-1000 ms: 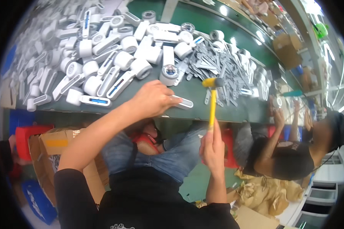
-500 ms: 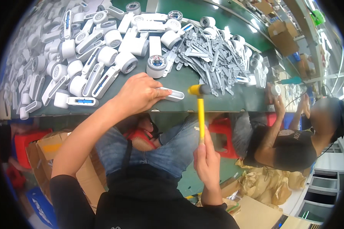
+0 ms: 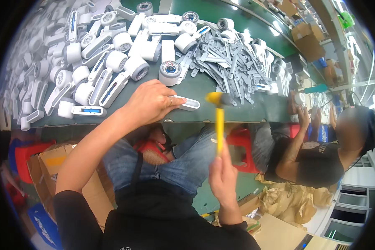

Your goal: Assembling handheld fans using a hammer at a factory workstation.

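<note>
At the near edge of the green table, my left hand [image 3: 152, 100] presses down on a white handle piece with a grey rim [image 3: 189, 103]. Its fingers wrap over the piece and hide most of it; only the rounded right end sticks out. My right hand [image 3: 223, 173] grips a yellow-handled mallet [image 3: 219, 129] upright, its yellow and black head just right of the piece and apart from it. Right behind my left hand lies a white handheld fan body [image 3: 169, 74], with a circuit board showing in its round end.
Many white fan bodies [image 3: 73, 54] are heaped across the left and back of the table [image 3: 208, 85]. Flat grey strips [image 3: 233, 66] form a pile at centre right. A co-worker [image 3: 316, 160] sits at right. A cardboard box [image 3: 91, 183] and red stool [image 3: 242, 146] stand below.
The mallet has shifted slightly right at its head, while my right hand has dropped a little. My left hand stays on the white handle piece. The co-worker's hands have moved.
</note>
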`<state>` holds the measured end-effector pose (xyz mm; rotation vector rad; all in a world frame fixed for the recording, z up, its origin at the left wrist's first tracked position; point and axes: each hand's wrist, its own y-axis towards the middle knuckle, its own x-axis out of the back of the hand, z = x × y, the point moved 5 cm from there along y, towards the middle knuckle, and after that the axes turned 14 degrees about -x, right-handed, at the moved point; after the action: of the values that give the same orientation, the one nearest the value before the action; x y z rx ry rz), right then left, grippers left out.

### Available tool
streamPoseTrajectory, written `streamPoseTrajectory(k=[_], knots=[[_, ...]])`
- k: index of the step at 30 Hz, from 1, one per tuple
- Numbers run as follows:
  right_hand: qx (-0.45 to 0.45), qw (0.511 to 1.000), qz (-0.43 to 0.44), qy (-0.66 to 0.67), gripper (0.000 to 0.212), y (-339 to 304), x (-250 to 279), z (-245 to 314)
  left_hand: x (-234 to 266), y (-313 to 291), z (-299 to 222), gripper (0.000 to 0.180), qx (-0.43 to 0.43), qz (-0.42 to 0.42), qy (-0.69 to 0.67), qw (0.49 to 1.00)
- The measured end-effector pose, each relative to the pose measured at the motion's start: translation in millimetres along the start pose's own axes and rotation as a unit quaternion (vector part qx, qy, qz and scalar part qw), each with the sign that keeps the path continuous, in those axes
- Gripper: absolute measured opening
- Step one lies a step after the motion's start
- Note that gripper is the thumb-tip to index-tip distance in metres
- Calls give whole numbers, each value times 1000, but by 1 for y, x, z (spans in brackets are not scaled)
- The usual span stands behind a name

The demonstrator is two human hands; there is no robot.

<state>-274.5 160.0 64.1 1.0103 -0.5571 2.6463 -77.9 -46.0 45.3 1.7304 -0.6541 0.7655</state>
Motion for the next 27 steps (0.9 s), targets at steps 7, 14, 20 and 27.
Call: streamPoseTrajectory(k=[7, 14, 20, 27], knots=[[53, 998, -17, -43, 55, 13, -10, -11, 2, 5, -3, 21, -13, 3, 4, 1000], [-71, 977, 33, 197, 51, 6, 19, -21, -14, 27, -37, 20, -136, 105, 46, 984], [-88, 962, 55, 254, 55, -4, 20, -35, -9, 47, -43, 9, -206, 139, 71, 966], [-17, 981, 45, 190, 56, -15, 9, -22, 28, -4, -22, 29, 47, -29, 29, 998]])
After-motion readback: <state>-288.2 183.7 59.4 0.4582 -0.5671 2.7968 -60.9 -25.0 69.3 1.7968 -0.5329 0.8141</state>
